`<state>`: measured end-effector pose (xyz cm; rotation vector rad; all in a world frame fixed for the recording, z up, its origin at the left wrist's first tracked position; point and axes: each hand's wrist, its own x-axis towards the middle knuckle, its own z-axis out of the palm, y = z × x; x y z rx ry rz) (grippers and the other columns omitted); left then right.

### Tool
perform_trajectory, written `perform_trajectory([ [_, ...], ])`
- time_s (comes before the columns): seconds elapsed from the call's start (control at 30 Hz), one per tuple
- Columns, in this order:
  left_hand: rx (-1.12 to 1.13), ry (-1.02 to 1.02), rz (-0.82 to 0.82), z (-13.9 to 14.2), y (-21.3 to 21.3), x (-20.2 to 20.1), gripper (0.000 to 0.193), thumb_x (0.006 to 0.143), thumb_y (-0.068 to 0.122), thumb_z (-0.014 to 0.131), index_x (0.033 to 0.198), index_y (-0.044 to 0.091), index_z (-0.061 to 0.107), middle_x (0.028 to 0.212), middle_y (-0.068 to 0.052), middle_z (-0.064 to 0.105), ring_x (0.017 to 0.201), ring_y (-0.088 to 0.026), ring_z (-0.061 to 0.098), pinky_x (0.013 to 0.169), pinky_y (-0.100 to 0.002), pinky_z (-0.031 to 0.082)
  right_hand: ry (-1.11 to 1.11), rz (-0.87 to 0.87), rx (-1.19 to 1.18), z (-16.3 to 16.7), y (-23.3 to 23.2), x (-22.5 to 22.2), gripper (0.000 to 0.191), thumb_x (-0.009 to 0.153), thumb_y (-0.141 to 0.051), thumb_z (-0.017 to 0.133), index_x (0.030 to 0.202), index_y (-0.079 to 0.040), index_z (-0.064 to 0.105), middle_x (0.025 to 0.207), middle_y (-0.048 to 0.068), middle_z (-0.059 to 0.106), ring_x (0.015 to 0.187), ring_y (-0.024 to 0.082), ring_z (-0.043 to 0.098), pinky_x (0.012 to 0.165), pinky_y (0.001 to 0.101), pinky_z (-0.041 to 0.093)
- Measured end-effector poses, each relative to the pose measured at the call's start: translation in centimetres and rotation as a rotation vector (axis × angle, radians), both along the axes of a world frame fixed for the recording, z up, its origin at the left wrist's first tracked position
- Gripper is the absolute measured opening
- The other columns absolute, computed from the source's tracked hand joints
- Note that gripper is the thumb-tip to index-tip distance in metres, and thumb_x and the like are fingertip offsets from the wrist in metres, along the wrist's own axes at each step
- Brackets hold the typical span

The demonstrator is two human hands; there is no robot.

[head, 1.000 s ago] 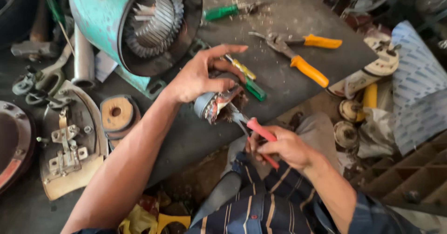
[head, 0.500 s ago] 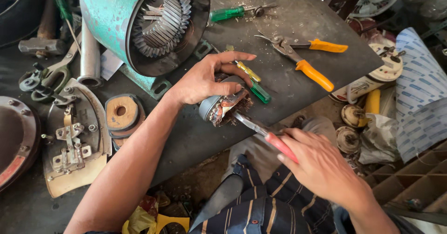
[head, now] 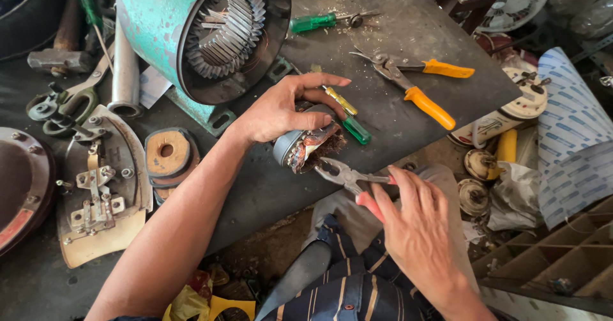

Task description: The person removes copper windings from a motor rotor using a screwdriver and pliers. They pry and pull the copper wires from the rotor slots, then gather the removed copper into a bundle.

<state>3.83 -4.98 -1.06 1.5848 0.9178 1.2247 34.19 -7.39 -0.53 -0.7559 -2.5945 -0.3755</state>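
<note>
Right hand [head: 418, 231] drawn nearer since before, grip closed on red-handled pliers [head: 348, 176], jaws at small motor coil [head: 308, 146], left hand [head: 281, 110] clasping coil above dark tabletop [head: 408, 27] edge, wire possibly pinched, unclear.

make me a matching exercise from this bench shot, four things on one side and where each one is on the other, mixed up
Things:
1. small grey motor part with copper windings
2. red-handled pliers
3. orange-handled snips
4. green-handled screwdriver

Places:
A. lying on the dark bench top, right of the left hand
B. held in the left hand
C. lying at the far side of the bench, beside the big teal motor housing
D. held in the right hand, jaws at the windings

Pairs: 1-B, 2-D, 3-A, 4-C
</note>
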Motion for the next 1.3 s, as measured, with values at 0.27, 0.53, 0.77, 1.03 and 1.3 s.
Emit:
perform_trajectory([
  [0.27,-0.017,-0.054,-0.002,-0.6,0.4,-0.4,0.063,0.09,0.008,0.072,0.149,0.003,0.052,0.114,-0.01,0.078,0.107,-0.012,0.069,0.1,-0.028,0.054,-0.013,-0.048,-0.02,0.0,-0.4,-1.6,0.032,0.087,-0.031,0.069,0.111,-0.011,0.071,0.115,0.009,0.059,0.104,0.029,0.06,0.087,0.0478,0.047],
  [0.53,-0.067,-0.139,-0.02,-0.7,0.8,-0.8,0.063,0.088,0.007,0.071,0.148,0.001,0.053,0.112,-0.011,0.078,0.099,-0.012,0.07,0.092,-0.028,0.055,-0.018,0.108,-0.714,-0.5,2.3,-0.3,0.013,0.086,-0.009,0.063,0.098,-0.007,0.068,0.087,0.007,0.062,0.079,0.028,0.066,0.069,0.0393,0.05],
  [0.77,0.023,-0.013,-0.019,-0.6,1.2,-0.6,0.072,0.085,0.005,0.074,0.152,0.002,0.049,0.11,-0.012,0.08,0.107,-0.013,0.071,0.107,-0.03,0.05,0.301,-0.048,-2.072,-3.4,4.8,0.9,0.015,0.084,-0.005,0.063,0.097,0.001,0.062,0.085,0.016,0.061,0.067,0.02,0.061,0.054,0.0328,0.049],
  [1.03,-0.004,-0.098,-0.066,-0.9,1.0,-0.8,0.076,0.084,0.003,0.074,0.155,0.002,0.045,0.111,-0.013,0.078,0.107,-0.014,0.071,0.104,-0.03,0.053,0.659,0.17,-2.402,-6.1,2.7,0.8,0.015,0.086,-0.003,0.062,0.099,0.003,0.058,0.102,0.021,0.061,0.075,0.023,0.063,0.06,0.0364,0.055],
  [1.3,-0.052,-0.198,-0.055,-1.1,0.5,-1.3,0.067,0.086,0.002,0.069,0.151,0.0,0.049,0.114,-0.014,0.078,0.104,-0.014,0.072,0.096,-0.028,0.058,-0.121,-0.083,-1.143,-1.0,1.9,0.5,0.041,0.09,-0.025,0.067,0.128,-0.009,0.065,0.103,0.013,0.065,0.095,0.026,0.066,0.084,0.0384,0.051],
])
